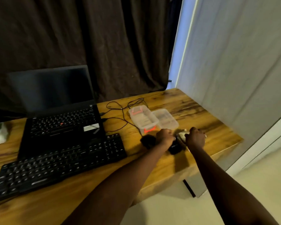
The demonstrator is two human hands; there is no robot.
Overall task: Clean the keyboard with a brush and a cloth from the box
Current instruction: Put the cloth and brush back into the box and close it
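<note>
A black keyboard (58, 164) lies on the wooden desk (193, 111), in front of an open laptop (62, 120). A clear plastic box (143, 119) with orange clips stands at the right, its lid (166, 119) lying beside it. Just in front of the box, my left hand (165, 137) and my right hand (195, 138) are close together, fingers curled around a brush (180, 135) with dark bristles and a pale band. A dark cloth-like thing (174, 148) hangs below the hands. The picture is blurred, so each hand's exact grip is unclear.
A black mouse (148, 140) sits left of my left hand, its cable (125, 111) looping behind the box. A dark curtain hangs behind the desk, and a white wall stands at the right. The desk's right edge is near my right hand.
</note>
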